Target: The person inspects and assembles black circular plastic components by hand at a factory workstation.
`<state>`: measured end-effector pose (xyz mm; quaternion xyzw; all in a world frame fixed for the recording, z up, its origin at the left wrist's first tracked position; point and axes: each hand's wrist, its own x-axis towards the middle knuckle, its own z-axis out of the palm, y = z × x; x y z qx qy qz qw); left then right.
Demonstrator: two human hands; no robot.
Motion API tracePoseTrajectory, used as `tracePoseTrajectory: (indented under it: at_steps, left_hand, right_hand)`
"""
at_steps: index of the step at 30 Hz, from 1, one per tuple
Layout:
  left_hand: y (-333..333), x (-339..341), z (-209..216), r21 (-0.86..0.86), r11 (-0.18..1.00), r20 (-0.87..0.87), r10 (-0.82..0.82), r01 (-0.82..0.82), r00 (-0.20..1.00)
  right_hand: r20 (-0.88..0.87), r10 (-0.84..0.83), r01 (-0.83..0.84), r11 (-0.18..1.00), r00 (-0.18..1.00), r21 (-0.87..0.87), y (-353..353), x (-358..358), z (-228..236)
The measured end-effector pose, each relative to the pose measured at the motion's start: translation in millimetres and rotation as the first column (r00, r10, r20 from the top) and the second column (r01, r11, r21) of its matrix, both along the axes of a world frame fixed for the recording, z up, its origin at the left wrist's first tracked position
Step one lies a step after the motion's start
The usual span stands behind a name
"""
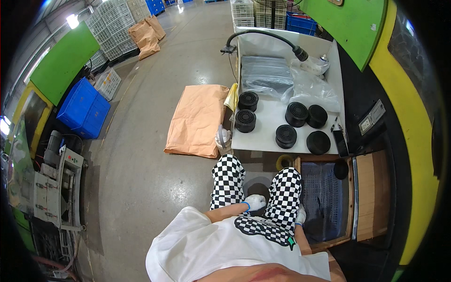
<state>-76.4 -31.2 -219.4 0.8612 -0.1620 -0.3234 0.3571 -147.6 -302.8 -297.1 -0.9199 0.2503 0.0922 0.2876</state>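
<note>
My left hand [256, 202], in a white glove with a blue cuff, rests between my thighs. Its fingers look curled into a rounded shape, with nothing visible in them. Beside my right thigh hangs my right hand [301, 215], gloved too; the leg and its own angle hide the fingers. Nearest to it is a wooden-framed bin [350, 202] with a dark, bluish lining and one round black part [341, 169] inside. Ahead, a white worktable [263, 134] carries several round black caps, among them a ribbed cap [286, 136] and a smooth-topped cap [318, 142].
A bent black gooseneck [268, 32] arches over stacked grey plastic bags [266, 75] and clear bags [314, 89]. A phone [340, 142] lies at the table's right edge. Flat brown paper sacks [197, 120] lie left of the table; blue crates [83, 108] stand farther left.
</note>
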Motion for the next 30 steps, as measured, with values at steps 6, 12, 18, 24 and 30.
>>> tracePoseTrajectory:
  at_steps: [6,12,18,24,30]
  left_hand:
    - [-2,1,-7,0.011,1.000,0.011,-0.006,0.005,1.000]
    - [-1,-2,-29,-0.038,0.997,0.184,0.071,-0.065,0.980]
    - [-3,-1,-17,0.025,1.000,0.180,-0.019,0.015,0.984]
    - [-2,2,-12,0.118,0.993,0.046,-0.025,0.019,0.999]
    - [1,-2,-14,-0.040,0.999,0.102,0.036,-0.032,0.994]
  right_hand:
    - [0.054,0.020,-0.020,1.000,0.998,-0.010,-4,-3,-9]
    - [0.040,0.045,-0.041,0.996,0.998,-0.081,2,-2,0]
    - [0.040,0.031,-0.028,0.997,0.999,-0.078,-11,-7,-21]
    - [0.030,0.069,-0.068,0.996,0.997,-0.053,-8,-3,-21]
    - [0.061,0.035,-0.032,0.998,0.998,-0.046,-6,-3,-22]
